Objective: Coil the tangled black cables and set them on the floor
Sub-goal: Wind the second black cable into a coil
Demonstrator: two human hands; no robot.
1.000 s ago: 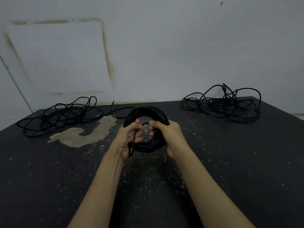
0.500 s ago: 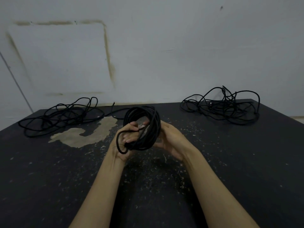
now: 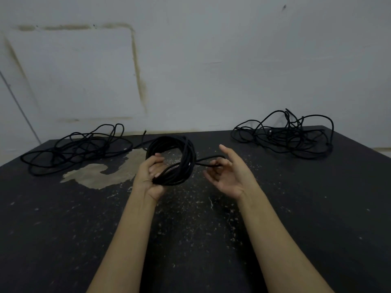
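The right hand (image 3: pixel 229 174) has drawn away from the coil (image 3: pixel 171 160) — pinching its loose end (image 3: pixel 208 162) — left hand (image 3: pixel 151 176) gripping the loops.

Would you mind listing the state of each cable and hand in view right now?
Coil: wound in loops, held above the table, loose end trailing right.
Left hand: grips the coil.
Right hand: pinches the loose end.
Left cable pile: tangled, on the table.
Right cable pile: tangled, on the table.
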